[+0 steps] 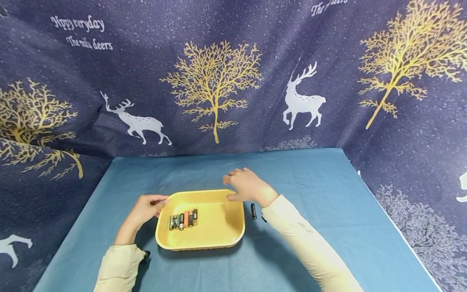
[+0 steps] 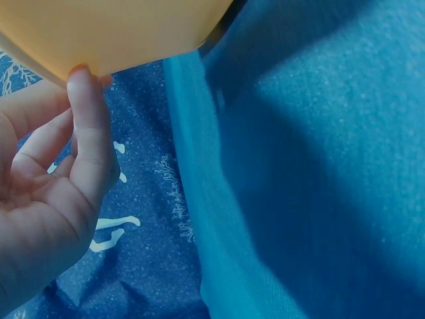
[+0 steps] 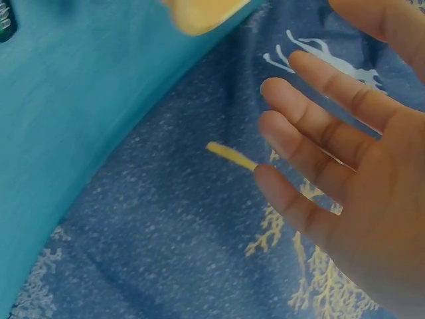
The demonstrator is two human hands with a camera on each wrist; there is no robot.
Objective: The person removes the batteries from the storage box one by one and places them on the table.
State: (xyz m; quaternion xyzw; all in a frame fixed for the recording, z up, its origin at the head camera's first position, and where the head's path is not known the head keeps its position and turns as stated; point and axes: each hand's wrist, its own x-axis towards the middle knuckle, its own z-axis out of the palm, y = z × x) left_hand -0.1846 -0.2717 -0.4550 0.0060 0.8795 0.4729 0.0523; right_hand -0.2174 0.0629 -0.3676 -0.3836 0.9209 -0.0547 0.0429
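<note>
A yellow plastic tray [image 1: 219, 235] holds a row of several batteries [image 1: 186, 219] side by side in its left half. At the tray's left back corner, my left hand [image 1: 147, 207] pinches the rim between thumb and fingers. The left wrist view shows that thumb [image 2: 87, 106] against the tray wall [image 2: 119, 33]. Over the right back corner hovers my right hand [image 1: 249, 186], its palm empty. Its fingers [image 3: 312, 133] are spread and slightly bent in the right wrist view. On the cloth just right of the tray lies a dark battery [image 1: 253, 211], below the right wrist.
A blue cloth [image 1: 310, 182] covers the table. Behind and at the sides hangs a dark blue curtain [image 1: 255, 24] printed with gold trees and white deer. My right forearm in its cream sleeve [image 1: 306, 239] reaches in from the front right.
</note>
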